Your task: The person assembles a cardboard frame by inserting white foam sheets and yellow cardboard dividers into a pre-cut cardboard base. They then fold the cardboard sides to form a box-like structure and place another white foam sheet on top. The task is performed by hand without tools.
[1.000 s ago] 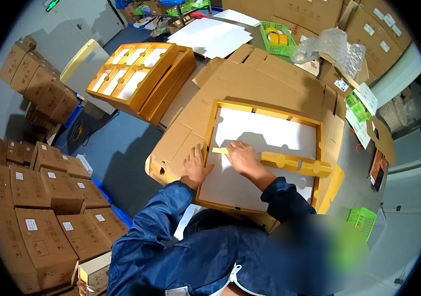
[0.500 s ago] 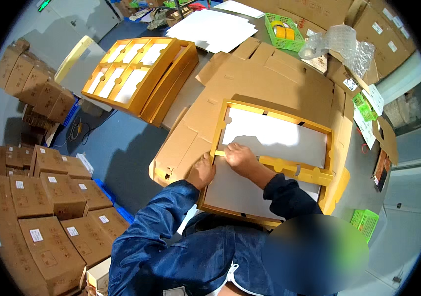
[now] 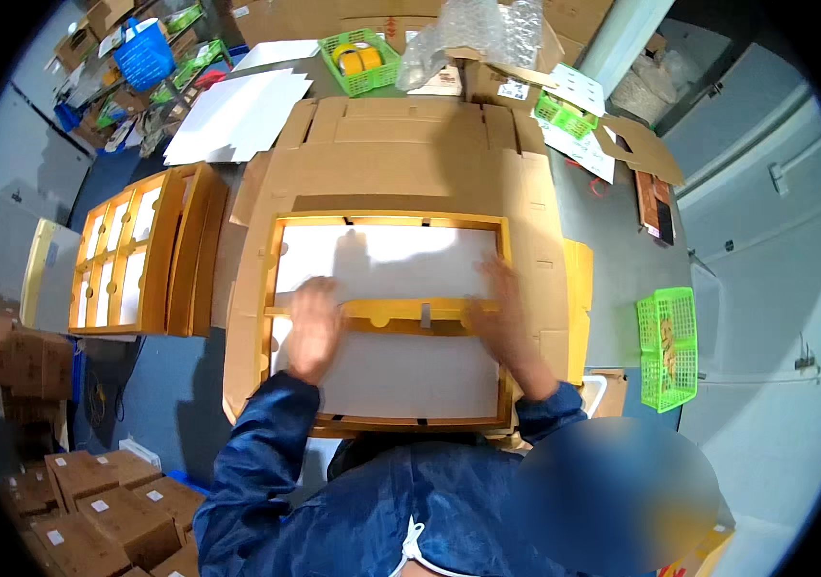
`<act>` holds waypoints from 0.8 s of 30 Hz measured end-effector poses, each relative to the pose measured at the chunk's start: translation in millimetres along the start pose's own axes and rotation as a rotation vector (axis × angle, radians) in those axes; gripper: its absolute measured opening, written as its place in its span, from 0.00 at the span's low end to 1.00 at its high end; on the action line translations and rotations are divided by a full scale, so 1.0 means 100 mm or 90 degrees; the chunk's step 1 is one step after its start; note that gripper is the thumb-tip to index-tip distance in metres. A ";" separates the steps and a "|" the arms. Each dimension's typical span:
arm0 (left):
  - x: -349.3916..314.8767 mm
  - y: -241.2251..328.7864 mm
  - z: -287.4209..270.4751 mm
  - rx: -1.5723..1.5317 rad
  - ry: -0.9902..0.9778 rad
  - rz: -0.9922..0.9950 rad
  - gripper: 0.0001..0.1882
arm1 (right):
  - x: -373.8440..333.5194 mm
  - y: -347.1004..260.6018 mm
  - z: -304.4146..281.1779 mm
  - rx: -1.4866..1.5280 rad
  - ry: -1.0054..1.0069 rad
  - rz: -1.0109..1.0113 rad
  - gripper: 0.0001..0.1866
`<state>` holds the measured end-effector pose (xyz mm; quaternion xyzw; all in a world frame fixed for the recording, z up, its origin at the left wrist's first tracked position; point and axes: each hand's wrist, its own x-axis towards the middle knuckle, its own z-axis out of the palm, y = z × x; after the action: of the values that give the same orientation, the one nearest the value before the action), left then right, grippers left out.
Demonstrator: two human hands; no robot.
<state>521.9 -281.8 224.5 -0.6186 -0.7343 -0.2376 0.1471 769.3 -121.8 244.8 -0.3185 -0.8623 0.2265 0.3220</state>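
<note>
A shallow yellow tray frame [image 3: 509,375] with a white bottom panel [image 3: 401,370] lies before me. A yellow notched divider [image 3: 396,311] runs across its middle, with a small grey piece [image 3: 425,314] on it. My left hand [image 3: 316,327] lies over the divider's left end, fingers stretched forward and holding nothing. At the divider's right end is my right hand [image 3: 508,317], slightly blurred, its thumb apart from the fingers and nothing visible in it. Whether either palm presses on the divider, I cannot tell.
Flattened cardboard [image 3: 401,173] lies under the frame. Yellow divided trays [image 3: 131,250] stand at the left, near white sheets [image 3: 237,115]. A green basket [image 3: 362,62] with tape rolls sits at the back; another green basket [image 3: 667,351] is at the right. Cartons [image 3: 122,519] are stacked lower left.
My right hand has moved from the divider's left end to its right end. My left hand has shifted from the frame's left edge onto the divider's left end. The view has turned right.
</note>
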 end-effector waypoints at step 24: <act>0.51 1.61 1.30 -0.108 -0.264 0.299 0.05 | -0.76 0.64 -0.21 -0.008 -0.254 0.293 0.20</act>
<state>680.3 -150.8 167.7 -0.8163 -0.5635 -0.1267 -0.0068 854.8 -126.3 189.8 -0.4565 -0.8151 0.3465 0.0846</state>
